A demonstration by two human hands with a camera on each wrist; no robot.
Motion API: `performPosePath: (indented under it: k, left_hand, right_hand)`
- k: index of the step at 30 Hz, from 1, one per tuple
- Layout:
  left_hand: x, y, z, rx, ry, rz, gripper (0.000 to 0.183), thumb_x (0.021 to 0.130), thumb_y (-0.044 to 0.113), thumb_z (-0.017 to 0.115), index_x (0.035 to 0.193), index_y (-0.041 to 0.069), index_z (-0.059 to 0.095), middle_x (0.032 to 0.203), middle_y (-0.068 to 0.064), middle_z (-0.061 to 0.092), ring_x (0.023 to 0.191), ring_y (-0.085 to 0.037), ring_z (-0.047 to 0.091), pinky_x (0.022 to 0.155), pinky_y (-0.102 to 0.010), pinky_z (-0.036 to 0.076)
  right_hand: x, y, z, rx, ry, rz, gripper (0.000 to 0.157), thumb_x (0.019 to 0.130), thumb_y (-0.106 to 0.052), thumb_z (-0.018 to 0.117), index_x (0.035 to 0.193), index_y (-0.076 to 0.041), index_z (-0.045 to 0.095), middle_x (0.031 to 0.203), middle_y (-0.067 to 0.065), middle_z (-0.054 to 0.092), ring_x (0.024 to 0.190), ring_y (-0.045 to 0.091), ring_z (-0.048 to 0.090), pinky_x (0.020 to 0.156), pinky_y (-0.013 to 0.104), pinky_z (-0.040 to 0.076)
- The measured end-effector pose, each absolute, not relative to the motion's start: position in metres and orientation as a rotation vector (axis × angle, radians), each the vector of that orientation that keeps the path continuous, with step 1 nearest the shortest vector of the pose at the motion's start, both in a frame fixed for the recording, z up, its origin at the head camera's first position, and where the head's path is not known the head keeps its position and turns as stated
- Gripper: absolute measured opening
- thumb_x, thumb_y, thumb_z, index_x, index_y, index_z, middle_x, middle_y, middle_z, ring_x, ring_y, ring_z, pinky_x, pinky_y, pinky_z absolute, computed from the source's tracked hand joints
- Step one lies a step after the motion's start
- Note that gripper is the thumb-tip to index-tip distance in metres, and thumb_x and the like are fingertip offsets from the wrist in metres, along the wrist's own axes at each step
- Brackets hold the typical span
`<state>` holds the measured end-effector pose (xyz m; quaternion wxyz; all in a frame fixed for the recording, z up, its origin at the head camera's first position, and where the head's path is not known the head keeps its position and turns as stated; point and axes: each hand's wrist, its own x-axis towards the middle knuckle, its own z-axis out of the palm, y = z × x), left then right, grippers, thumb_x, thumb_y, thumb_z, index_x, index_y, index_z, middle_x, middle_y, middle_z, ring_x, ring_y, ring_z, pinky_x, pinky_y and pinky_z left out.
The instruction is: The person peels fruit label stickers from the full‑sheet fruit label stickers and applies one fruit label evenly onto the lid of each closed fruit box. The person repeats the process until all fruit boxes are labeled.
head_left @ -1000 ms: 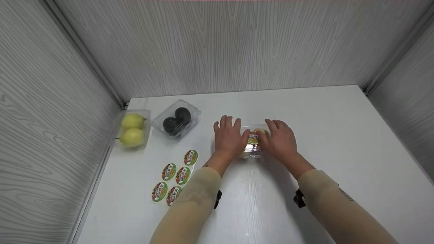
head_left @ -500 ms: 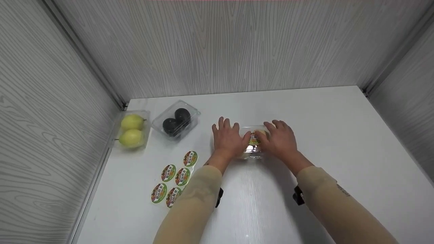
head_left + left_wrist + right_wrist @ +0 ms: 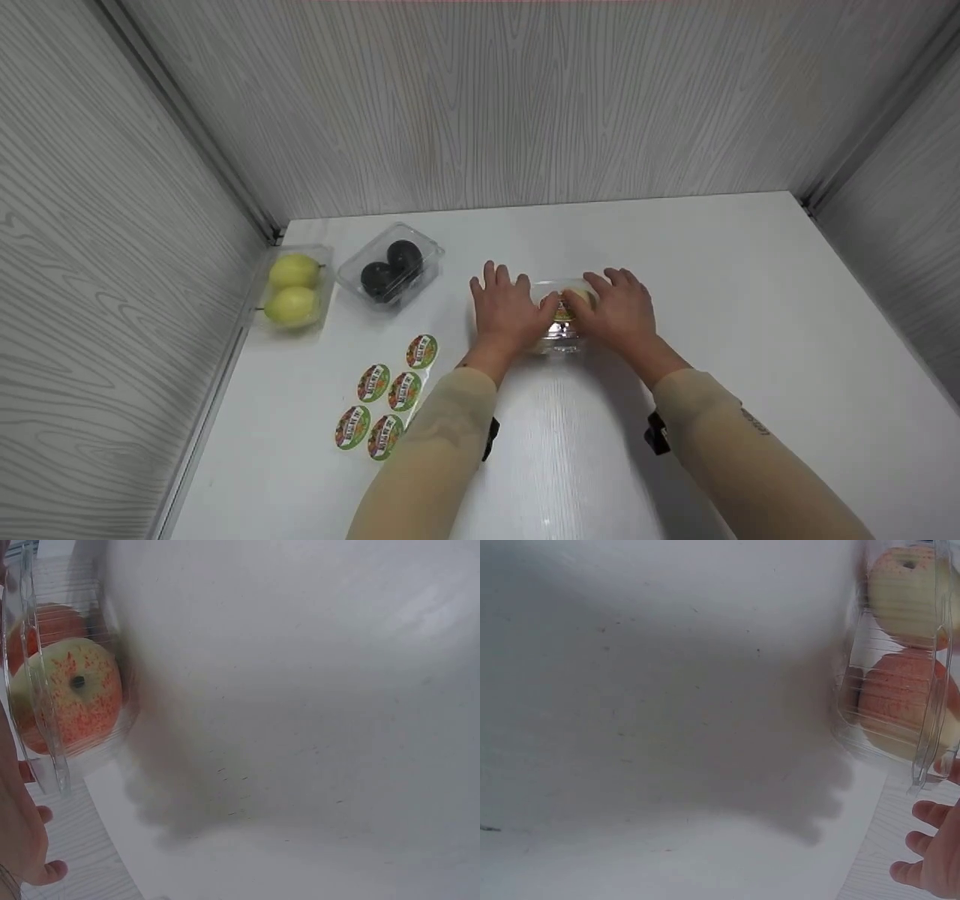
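A clear plastic clamshell box (image 3: pixel 559 346) stands on the table between both hands, with red-and-yellow fruits like apples (image 3: pixel 79 694) inside. On its lid is a round printed sticker (image 3: pixel 564 315), partly covered by the thumbs. My left hand (image 3: pixel 508 311) lies over the box's left side, its thumb on the sticker and its fingers spread forward. From the right, my right hand (image 3: pixel 619 311) mirrors it, thumb also touching the sticker. The right wrist view shows the box's side wall (image 3: pixel 847 690) and that hand's fingers (image 3: pixel 919 844) stretched out beside the lid rim.
At the far left sits a clear box with two yellow pears (image 3: pixel 292 306). Beside it, another clear box (image 3: pixel 358 259) contains dark round fruits (image 3: pixel 405 257). A sheet with several round stickers (image 3: pixel 405 391) lies near the left forearm. Wood-grained panels (image 3: pixel 480 105) enclose the table (image 3: pixel 750 315).
Both thumbs have moved slightly over the sticker and now cover more of it. The box stays in place, and the hands otherwise barely shift.
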<state>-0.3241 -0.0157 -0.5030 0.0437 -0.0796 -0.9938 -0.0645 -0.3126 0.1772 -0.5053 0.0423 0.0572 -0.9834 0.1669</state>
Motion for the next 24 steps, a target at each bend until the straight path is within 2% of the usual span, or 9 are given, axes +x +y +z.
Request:
performPosePath:
  k: [24]
  left_hand:
    - [-0.3233,-0.0136,-0.5023,-0.218,-3.039,-0.203,0.077,0.102,0.069,0.035,0.139,0.011,0.068,0.155,-0.022,0.052,0.154,-0.043,0.031,0.119,-0.065,0.028]
  right_hand:
    - [-0.3119,0.1738,-0.5044,0.16,-3.011,0.543,0.074,0.105,-0.063,0.047,0.151,-0.005,0.057,0.153,0.03,0.05,0.148,0.051,0.038,0.116,0.069,0.032]
